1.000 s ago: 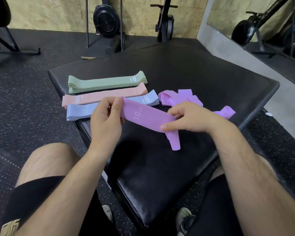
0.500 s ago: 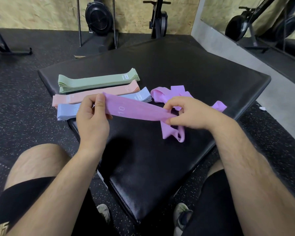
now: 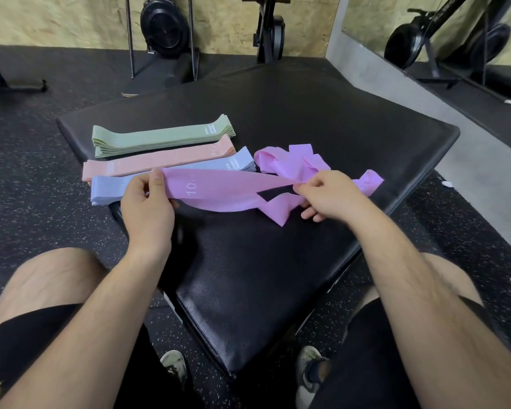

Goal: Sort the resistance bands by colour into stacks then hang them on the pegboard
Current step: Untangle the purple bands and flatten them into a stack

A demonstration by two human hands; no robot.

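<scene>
Purple band is hanging stretched above the pad, left hand pinching its nine-o'clock end and right hand pinching the three-o'clock end, probably flattening it for stacking. Green stack, pink stack and blue stack are lying at eleven o'clock, with loose purple bands waiting at one o'clock.

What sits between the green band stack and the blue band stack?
The pink band stack lies lengthwise between the green stack and the blue stack, as the head view shows.

The purple band bore a white "10"; small markings on the stacked bands were too blurred to read.
</scene>
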